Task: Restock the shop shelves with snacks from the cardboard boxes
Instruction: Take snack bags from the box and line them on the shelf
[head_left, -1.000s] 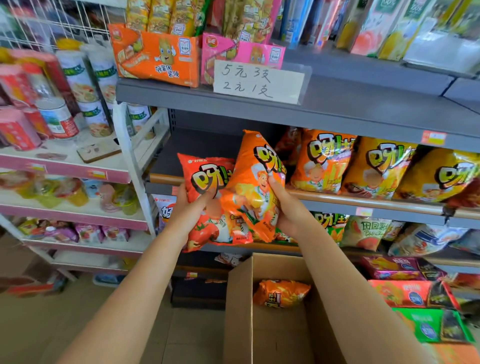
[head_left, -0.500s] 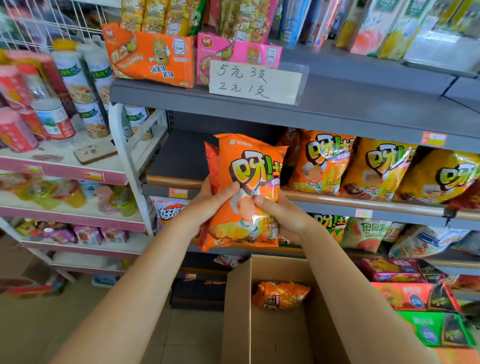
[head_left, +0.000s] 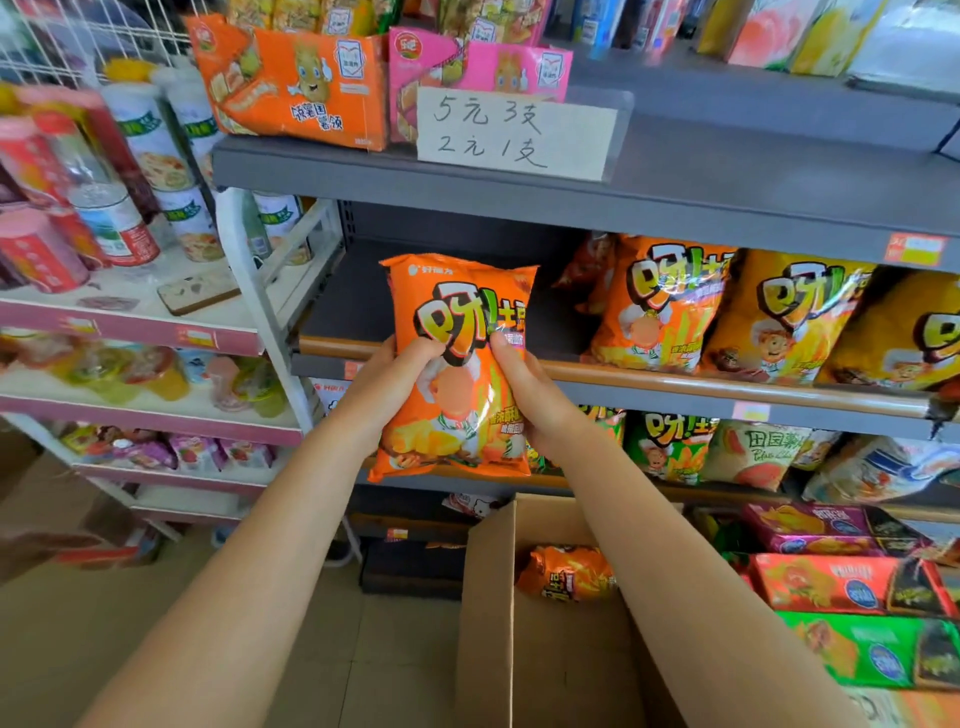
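Both hands (head_left: 457, 395) hold an orange crisp packet (head_left: 457, 364) upright before the grey metal shelf (head_left: 467, 332); the open brown cardboard box (head_left: 488, 613) sits below, one orange crumpled packet (head_left: 566, 574) inside.

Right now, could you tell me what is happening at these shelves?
A person is restocking snacks. Both hands, left hand and right hand, hold an orange chip bag upright before the bare left end of the middle shelf. One more orange bag lies in the open cardboard box below.

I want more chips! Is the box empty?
Not empty. One orange bag lies inside the box; arms hide the rest.
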